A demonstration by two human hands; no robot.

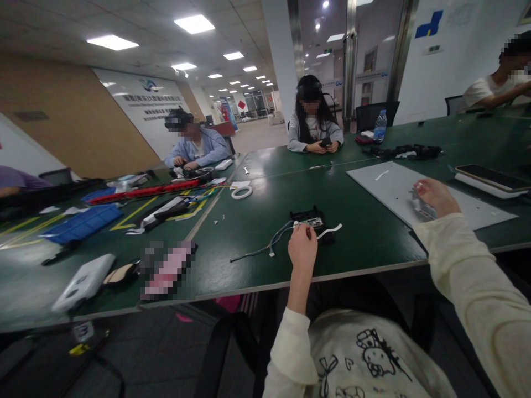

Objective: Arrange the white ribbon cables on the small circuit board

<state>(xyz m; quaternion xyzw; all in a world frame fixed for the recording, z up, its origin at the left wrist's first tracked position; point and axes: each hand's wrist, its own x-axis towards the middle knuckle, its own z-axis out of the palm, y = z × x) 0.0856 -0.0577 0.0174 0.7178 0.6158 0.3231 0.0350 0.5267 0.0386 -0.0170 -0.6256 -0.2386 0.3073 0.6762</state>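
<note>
Though bare, left hand [302, 246] at flat, boxy black device [314, 221].

The table [265, 213] is green, the board [375, 193] grey, the case [299, 215] black, the bin [89, 222] blue.

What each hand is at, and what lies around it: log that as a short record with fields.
Left hand: at the near side of a dark device; exact grip hidden
Device: on the green table, circuit board exposed
Cable: stretches out left of the device
White strip: right of the left hand
Right hand: over the grey panel, fingers curled; hold unclear
Beyond: bottle, white ring
</note>
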